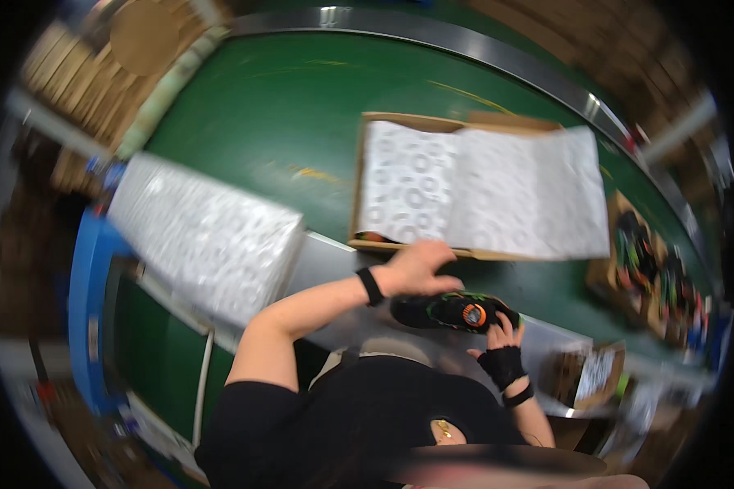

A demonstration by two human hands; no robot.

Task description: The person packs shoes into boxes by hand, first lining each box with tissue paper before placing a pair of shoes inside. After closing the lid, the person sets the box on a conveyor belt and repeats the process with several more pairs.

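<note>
A black shoe point(432, 310) with green trim and a round orange part lies crosswise near the table's front edge. My right hand point(504, 346), in a black fingerless glove, grips its right end. My left hand point(420, 269), with a black band at the wrist, is just above the shoe, at the near edge of the open cardboard box point(357, 191). Its fingers are stretched and apart, a little blurred, with nothing visible in them. Printed white tissue paper point(489, 191) covers the box and hangs over its right side. A bit of orange shows under the paper's near left corner.
A stack of printed tissue sheets point(208, 228) lies at the left, beside a blue frame point(90, 310). More dark shoes point(636, 253) stand in boxes at the right. A small carton point(587, 375) sits at the lower right. A metal rail point(465, 53) borders the green table's point(253, 106) far side.
</note>
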